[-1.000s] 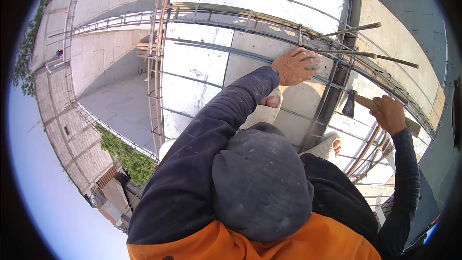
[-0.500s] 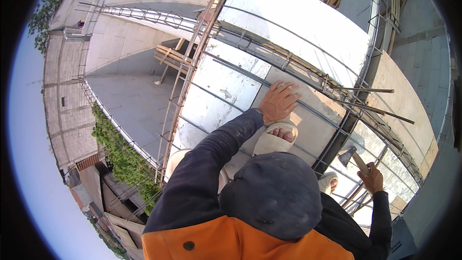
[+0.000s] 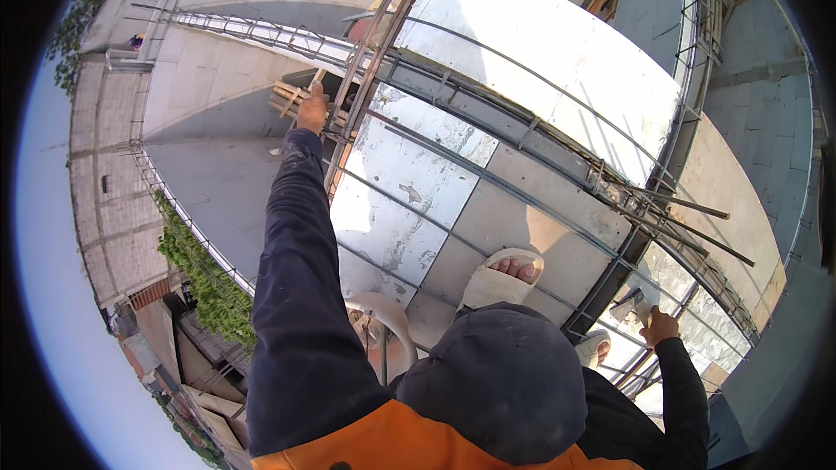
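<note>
My left arm reaches far out to the upper left. My left hand [image 3: 312, 110] is beside the upright steel bars of a rebar cage [image 3: 355, 87], with one finger stretched out and the others partly hidden; I see nothing held in it. Low on the right, my right hand [image 3: 659, 328] is closed round the handle of a hatchet [image 3: 645, 300], whose head is partly blurred against the pale panels. Between the hands, long rebars [image 3: 488, 176] run across white and grey formwork panels [image 3: 514, 204]. My sandalled foot [image 3: 505, 277] rests on them.
A pale round-rimmed bucket [image 3: 392, 318] stands left of my foot. Wooden poles [image 3: 286, 97] lie below the left edge. Loose bar ends [image 3: 697, 204] stick out at the right. A large white panel [image 3: 549, 61] lies beyond the rebar beam. Green plants [image 3: 205, 283] grow far below.
My left hand has lifted off the panel by my foot and swung out to the upper left, beside the rebar cage. My right hand and the hatchet have shifted slightly left.
</note>
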A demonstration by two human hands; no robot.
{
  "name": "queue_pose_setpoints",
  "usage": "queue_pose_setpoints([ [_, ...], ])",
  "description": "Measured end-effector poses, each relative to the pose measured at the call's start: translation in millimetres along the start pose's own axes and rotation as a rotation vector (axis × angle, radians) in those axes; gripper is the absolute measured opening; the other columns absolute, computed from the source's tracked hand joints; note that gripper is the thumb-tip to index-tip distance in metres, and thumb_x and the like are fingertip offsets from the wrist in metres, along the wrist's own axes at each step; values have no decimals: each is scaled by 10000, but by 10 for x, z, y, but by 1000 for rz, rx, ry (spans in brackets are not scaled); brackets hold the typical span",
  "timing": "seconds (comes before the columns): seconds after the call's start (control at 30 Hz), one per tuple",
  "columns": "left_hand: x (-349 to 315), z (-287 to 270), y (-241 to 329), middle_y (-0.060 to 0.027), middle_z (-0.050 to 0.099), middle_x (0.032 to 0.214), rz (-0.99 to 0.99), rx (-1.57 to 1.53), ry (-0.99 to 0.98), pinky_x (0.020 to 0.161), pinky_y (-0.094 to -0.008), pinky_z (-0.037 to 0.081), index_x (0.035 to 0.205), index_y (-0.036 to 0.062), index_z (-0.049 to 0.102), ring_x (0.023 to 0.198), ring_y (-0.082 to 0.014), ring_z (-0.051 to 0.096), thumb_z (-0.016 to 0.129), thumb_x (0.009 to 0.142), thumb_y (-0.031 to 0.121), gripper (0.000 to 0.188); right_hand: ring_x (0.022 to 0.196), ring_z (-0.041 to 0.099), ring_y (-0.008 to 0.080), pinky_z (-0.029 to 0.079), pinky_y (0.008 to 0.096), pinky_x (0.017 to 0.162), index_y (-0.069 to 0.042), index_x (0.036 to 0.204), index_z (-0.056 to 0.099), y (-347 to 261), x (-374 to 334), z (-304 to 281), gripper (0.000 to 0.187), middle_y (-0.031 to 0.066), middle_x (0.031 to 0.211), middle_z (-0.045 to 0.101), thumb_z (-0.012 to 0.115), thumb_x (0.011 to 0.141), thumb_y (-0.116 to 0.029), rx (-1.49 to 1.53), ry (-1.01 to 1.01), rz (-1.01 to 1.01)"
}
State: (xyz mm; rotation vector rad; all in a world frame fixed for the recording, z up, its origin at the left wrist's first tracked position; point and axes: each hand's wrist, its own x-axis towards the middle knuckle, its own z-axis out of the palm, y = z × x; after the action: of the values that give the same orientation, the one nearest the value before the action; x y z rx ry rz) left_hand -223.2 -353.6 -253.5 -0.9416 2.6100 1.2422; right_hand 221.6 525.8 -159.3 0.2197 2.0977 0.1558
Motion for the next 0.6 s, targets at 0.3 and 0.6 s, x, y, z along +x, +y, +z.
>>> queue_pose_setpoints([
  [0.3, 110, 196, 278, -93, 755, 1041, -204, 71, -105, 744, -398, 610, 1209, 61, 725, 798, -222, 738, 545, 979, 722, 723, 952, 760, 333, 600, 461, 837, -86, 1216, 577, -133, 140, -137, 468, 147, 986, 766, 756, 832, -285, -184, -150, 51],
  [0.6, -343, 227, 751, 42, 658, 769, -286, -302, -296, 581, -292, 472, 1060, 103, 775, 630, -103, 585, 579, 1055, 530, 470, 980, 760, 350, 600, 461, 869, -76, 1198, 628, -12, 324, 77, 608, 168, 1008, 772, 863, 728, -382, -211, -192, 81],
])
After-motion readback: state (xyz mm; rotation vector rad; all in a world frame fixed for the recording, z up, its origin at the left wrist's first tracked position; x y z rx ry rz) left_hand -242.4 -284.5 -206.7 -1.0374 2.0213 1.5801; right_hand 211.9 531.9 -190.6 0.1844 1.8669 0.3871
